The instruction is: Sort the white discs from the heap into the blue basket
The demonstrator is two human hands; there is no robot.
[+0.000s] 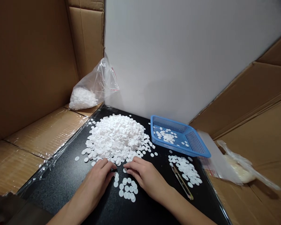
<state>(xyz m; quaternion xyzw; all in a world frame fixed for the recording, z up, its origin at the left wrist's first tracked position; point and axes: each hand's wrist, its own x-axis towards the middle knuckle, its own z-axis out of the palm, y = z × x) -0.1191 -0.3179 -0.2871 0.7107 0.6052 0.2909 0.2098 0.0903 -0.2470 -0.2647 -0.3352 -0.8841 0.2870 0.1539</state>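
A large heap of small white discs lies on a black tabletop. My left hand rests palm down at the heap's near edge, fingers stretched flat on the surface. My right hand lies beside it, fingers extended and touching discs at the heap's edge. Between and just below my hands sits a small group of discs spread flat. Neither hand grips anything.
A blue mesh tray holding a few discs stands at the right rear. A smaller pile of discs and metal tweezers lie right of my right hand. Plastic bags sit on cardboard at back left and right.
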